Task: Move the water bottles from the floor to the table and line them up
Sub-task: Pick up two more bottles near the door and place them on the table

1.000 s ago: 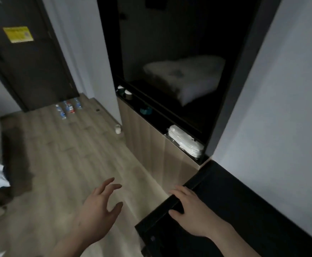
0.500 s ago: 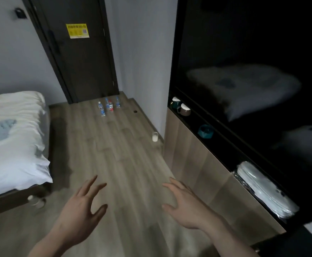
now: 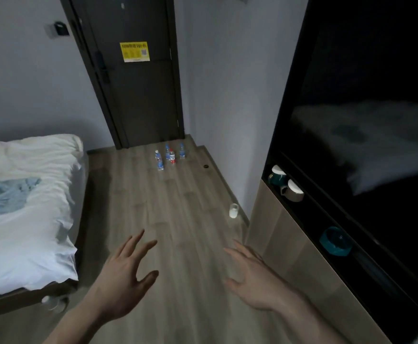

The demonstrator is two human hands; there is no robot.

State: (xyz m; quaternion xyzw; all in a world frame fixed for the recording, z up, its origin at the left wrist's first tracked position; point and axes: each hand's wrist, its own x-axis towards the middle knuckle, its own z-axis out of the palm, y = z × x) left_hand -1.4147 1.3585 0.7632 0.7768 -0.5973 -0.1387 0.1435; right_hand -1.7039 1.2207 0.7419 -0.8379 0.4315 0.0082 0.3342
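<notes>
Several small water bottles stand upright on the wooden floor in front of the dark door: a blue-labelled bottle (image 3: 159, 160) at the left, a red-labelled bottle (image 3: 172, 156) in the middle, another blue-labelled one (image 3: 182, 151) at the right, and one more (image 3: 167, 150) behind. My left hand (image 3: 126, 274) and my right hand (image 3: 255, 276) hover low in the foreground with fingers spread, holding nothing, far from the bottles. The table is out of view.
A bed with white sheets (image 3: 22, 207) and a blue cloth fills the left. A wooden cabinet (image 3: 285, 244) with a dark shelf holding mugs (image 3: 291, 189) and a teal bowl (image 3: 335, 240) runs along the right. A small white cup (image 3: 233, 210) stands on the floor by the cabinet.
The view has swung left from the black table toward the door and bottles. My right hand has left the table's edge; both hands now hover over the floor.
</notes>
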